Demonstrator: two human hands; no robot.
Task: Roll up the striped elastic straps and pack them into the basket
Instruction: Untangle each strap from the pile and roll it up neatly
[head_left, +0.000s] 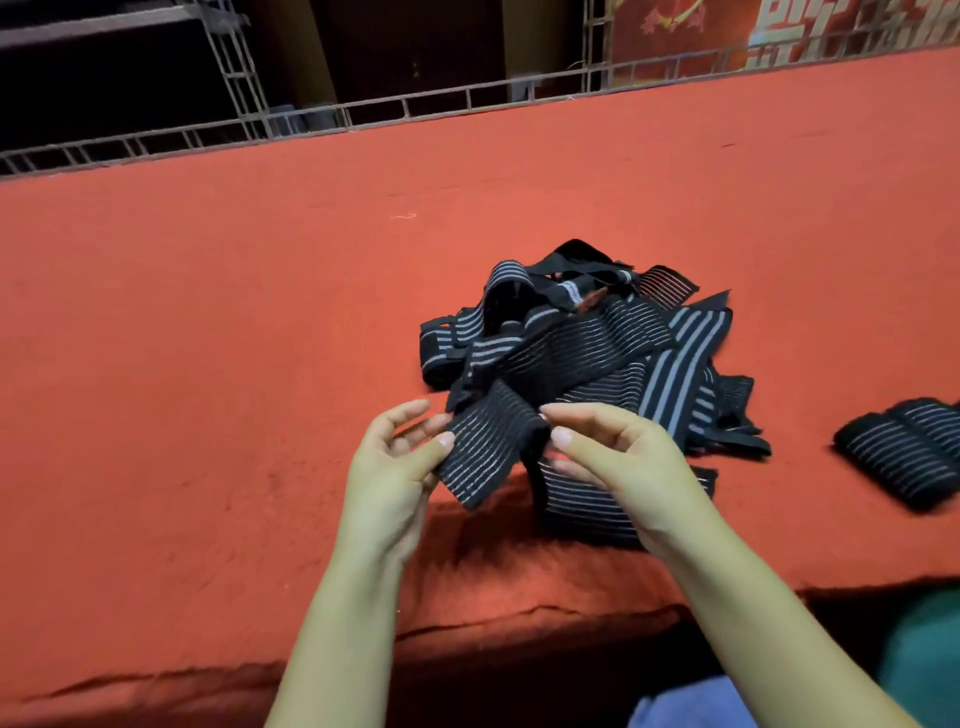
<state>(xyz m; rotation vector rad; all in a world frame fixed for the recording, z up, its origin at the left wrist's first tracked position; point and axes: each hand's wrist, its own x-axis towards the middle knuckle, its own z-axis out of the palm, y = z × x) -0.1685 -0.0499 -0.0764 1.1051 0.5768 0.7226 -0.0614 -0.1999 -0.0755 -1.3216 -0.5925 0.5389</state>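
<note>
1. At the bottom right of the frame there is a bit of blue cloth (691, 704) and a blurry green thing (922, 660). It is too blurry to tell what it is.
2. Two bare arms come up from the bottom edge over the near edge of the red table (208, 364).
3. The left hand (387, 462) is in the lower middle. Its thumb and fingers pinch the left edge of a black strap end (488, 447) with thin white stripes. The other fingers are loosely bent.
4. The right hand (618, 457) is just beside it. Its thumb and first finger pinch the right edge of the same strap end. The hands hold this end up off the table.
5. The rest of that strap hangs down under the right hand and lies on the table. The right hand hides part of it.
6. Just behind the hands, in the middle of the frame, is a messy pile of straps (587, 338). They are black with white or grey stripes, and they cross over each other.
7. At the right edge lie two rolled straps (904, 452), side by side and touching, well apart from the pile.
8. Along the far side of the table, across the top of the frame, runs a wire grid rail (363, 111). Behind it, it is dark.
9. In the upper right corner is a red and gold panel (779, 31).
</note>
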